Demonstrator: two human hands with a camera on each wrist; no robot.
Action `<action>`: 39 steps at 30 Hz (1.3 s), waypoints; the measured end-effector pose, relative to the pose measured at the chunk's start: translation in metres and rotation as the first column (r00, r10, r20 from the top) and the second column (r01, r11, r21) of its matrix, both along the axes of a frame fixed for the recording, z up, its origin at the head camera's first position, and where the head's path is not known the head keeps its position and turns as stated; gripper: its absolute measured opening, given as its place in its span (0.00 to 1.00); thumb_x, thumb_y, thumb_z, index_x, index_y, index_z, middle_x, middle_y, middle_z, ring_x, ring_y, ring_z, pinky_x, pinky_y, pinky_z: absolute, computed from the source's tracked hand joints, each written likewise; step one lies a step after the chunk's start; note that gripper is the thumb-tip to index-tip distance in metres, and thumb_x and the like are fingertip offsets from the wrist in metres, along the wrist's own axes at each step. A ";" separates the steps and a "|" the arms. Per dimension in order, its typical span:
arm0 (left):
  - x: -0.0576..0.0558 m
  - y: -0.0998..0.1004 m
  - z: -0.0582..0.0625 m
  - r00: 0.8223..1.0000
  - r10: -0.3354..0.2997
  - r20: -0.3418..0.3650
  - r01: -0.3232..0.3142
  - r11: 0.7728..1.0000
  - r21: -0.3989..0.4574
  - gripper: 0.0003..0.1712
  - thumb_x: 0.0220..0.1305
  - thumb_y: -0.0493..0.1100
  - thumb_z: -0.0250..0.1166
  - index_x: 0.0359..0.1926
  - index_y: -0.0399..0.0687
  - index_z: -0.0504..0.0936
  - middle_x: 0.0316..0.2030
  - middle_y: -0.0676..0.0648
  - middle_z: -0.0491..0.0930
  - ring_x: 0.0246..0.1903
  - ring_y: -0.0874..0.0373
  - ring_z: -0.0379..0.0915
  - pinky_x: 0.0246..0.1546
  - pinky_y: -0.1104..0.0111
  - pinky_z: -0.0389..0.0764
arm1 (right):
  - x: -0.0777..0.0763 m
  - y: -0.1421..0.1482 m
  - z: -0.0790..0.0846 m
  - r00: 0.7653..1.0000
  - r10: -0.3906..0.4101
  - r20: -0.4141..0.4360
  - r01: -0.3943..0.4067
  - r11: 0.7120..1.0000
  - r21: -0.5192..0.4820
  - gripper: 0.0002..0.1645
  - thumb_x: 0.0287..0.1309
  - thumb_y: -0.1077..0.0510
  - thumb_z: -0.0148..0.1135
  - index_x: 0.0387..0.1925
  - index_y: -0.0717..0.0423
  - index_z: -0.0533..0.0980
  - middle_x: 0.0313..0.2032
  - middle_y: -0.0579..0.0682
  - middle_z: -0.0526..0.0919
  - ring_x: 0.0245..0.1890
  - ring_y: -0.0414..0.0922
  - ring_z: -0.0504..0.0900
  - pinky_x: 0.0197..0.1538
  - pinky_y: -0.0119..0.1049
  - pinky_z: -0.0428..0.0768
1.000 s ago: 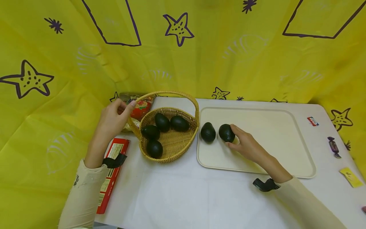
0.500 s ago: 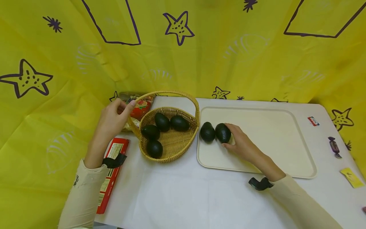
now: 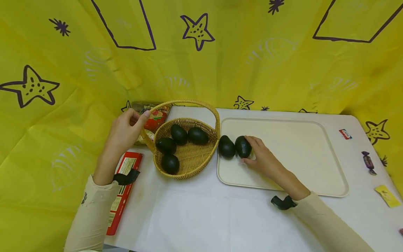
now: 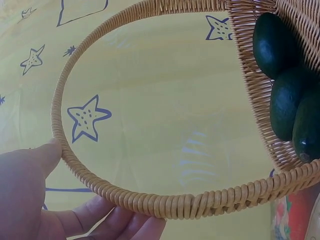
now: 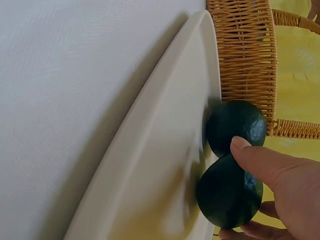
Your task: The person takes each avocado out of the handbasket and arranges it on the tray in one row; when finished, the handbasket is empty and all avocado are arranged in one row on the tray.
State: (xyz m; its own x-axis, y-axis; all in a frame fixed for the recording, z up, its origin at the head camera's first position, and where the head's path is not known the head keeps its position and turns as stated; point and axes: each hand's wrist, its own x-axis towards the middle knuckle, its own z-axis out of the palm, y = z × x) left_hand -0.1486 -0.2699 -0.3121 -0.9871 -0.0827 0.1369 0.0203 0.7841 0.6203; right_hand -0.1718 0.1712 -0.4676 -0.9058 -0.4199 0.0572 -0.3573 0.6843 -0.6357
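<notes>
My left hand (image 3: 127, 127) holds the handle of a wicker basket (image 3: 196, 167) at its left side; in the left wrist view the thumb and fingers lie around the woven handle (image 4: 165, 206). Several dark green avocados (image 3: 178, 134) lie in the basket. With thumb and fingers my right hand (image 3: 264, 155) grips an avocado (image 3: 243, 147) at the left end of a cream tray (image 3: 292, 154). Touching its left side is a second avocado (image 3: 226, 147), close to the basket's wall. The right wrist view shows the gripped avocado (image 5: 230, 192) against its neighbour (image 5: 236, 127).
Left of the basket lies a red box (image 3: 124, 192), with a red package (image 3: 157, 117) behind. Small wrapped sweets, including a purple one (image 3: 368, 163) and a yellow packet (image 3: 387, 196), sit right of the tray. A yellow patterned cloth (image 3: 201, 70) hangs behind the table.
My right hand has moved left with its avocado, closing the gap to the other one, which has shifted slightly left and tilted. The left hand and basket stay in place.
</notes>
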 end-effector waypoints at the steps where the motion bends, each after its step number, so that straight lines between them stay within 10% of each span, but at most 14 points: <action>1: 0.000 0.000 0.000 1.000 -0.001 -0.001 0.001 1.000 -0.001 0.35 0.76 0.72 0.53 0.45 0.42 0.79 0.42 0.40 0.81 0.42 0.46 0.73 0.41 0.57 0.71 | 0.000 0.000 0.000 1.000 -0.002 0.002 0.002 1.000 0.006 0.52 0.62 0.59 0.77 0.79 0.64 0.57 0.75 0.69 0.61 0.72 0.70 0.66 0.71 0.67 0.67; 25: -0.001 -0.001 0.000 1.000 -0.018 0.010 0.019 1.000 -0.015 0.35 0.78 0.70 0.51 0.47 0.41 0.79 0.42 0.40 0.80 0.40 0.47 0.72 0.39 0.57 0.70 | 0.000 0.006 0.017 1.000 -0.023 0.013 0.023 0.999 0.043 0.57 0.63 0.49 0.77 0.81 0.63 0.54 0.78 0.69 0.56 0.75 0.70 0.62 0.72 0.68 0.65; 39: -0.002 -0.001 0.001 1.000 -0.015 0.008 0.015 1.000 -0.009 0.35 0.78 0.70 0.52 0.46 0.41 0.78 0.43 0.40 0.80 0.42 0.45 0.72 0.41 0.57 0.70 | 0.015 -0.049 0.054 0.987 0.137 -0.087 -0.142 0.988 -0.055 0.37 0.66 0.50 0.74 0.69 0.63 0.74 0.61 0.60 0.82 0.63 0.57 0.80 0.64 0.55 0.79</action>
